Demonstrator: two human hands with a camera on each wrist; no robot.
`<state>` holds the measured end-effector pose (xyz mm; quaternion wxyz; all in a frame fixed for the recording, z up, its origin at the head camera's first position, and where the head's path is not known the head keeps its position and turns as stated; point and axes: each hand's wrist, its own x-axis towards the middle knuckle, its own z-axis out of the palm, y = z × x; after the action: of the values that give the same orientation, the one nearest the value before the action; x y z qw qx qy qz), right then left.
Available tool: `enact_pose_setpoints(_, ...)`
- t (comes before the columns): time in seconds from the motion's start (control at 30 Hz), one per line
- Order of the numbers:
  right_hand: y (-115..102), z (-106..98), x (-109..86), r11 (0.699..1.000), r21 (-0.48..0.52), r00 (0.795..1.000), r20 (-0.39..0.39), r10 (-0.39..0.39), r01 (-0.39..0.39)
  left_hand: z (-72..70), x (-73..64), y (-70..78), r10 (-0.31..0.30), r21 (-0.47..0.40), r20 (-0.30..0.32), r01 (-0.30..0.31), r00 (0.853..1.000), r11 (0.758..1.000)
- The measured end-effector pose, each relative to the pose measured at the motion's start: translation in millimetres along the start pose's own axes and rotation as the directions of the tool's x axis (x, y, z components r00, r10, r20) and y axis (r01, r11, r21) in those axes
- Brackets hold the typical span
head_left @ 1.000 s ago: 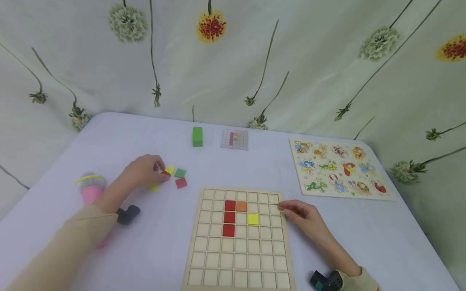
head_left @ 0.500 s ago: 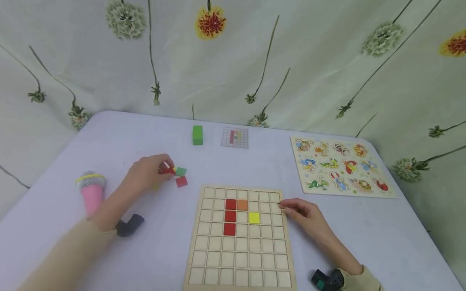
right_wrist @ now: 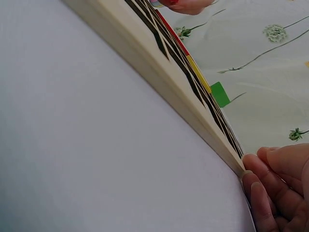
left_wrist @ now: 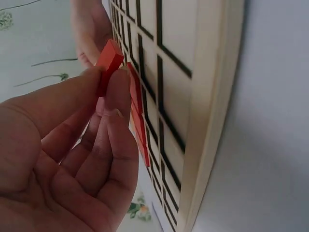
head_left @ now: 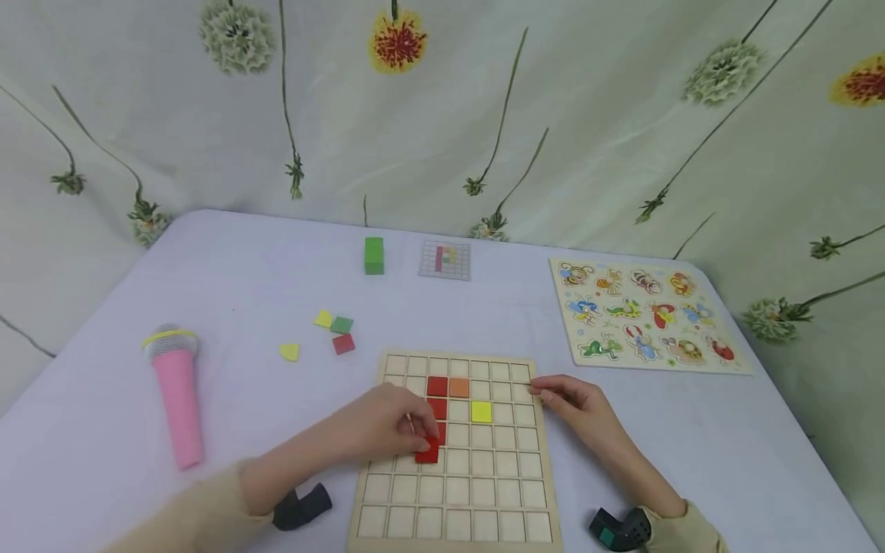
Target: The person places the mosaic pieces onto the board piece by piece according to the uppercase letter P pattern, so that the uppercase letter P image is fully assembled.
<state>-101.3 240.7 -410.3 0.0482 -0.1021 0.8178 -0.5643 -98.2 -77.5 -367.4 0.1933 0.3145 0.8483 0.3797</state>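
Observation:
Between thumb and fingers my left hand (head_left: 380,424) pinches a red square tile (head_left: 427,455), just over the wooden grid board (head_left: 456,491). In the left wrist view that tile (left_wrist: 109,65) is tilted and apart from the cells. Right above it in the head view, a column of red tiles (head_left: 437,386) fills cells of the board, partly covered by my fingers. An orange tile (head_left: 459,387) and a yellow tile (head_left: 481,412) lie in other cells. My right hand (head_left: 577,403) grips the board's right edge with thumb and fingers, seen closer at the edge (right_wrist: 212,133) in the right wrist view.
Left of the board lie loose tiles: yellow (head_left: 323,319), green (head_left: 342,325), red (head_left: 343,343) and another yellow piece (head_left: 289,352). A pink toy microphone (head_left: 178,399) lies farther left. Behind are a green block (head_left: 374,256), a pattern card (head_left: 444,259) and an insect puzzle (head_left: 650,315).
My left hand has picked a red tile from the loose pile and carried it right and nearer to me, over the board. The right hand keeps its place at the edge.

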Motion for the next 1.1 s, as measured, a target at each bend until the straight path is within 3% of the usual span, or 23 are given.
enact_pose_setpoints(0.17,0.2,0.3,0.1,1.000,0.010,1.000,0.004,-0.009,0.009,10.8,-0.7,-0.5,-0.013,-0.006,-0.024,0.013,1.000,1.000)
enact_pose_setpoints(0.57,0.0,0.1,-0.2,1.000,-0.007,1.000,-0.004,-0.001,0.001,19.7,-3.9,6.7,0.035,0.105,-0.101,-0.025,0.994,0.994)
enact_pose_setpoints(0.77,-0.1,0.3,-0.9,1.000,-0.013,1.000,-0.012,0.016,-0.016,17.9,-7.8,1.3,0.029,0.008,-0.107,-0.028,0.994,1.000)
enact_pose_setpoints(0.9,-0.2,0.6,-0.4,1.000,-0.005,1.000,-0.007,0.016,-0.016,3.1,-11.4,-1.9,-0.009,0.011,-0.129,0.010,0.992,1.000)
enact_pose_setpoints(0.97,-0.1,0.6,0.2,1.000,-0.004,1.000,-0.005,0.012,-0.012,-13.2,-12.3,-5.8,-0.039,0.048,-0.193,0.049,0.980,0.998)
enact_pose_setpoints(1.1,1.1,0.5,1.1,1.000,-0.012,1.000,-0.009,0.012,-0.013,-53.0,-10.4,-22.4,-0.115,0.113,-0.367,0.167,0.923,0.979)
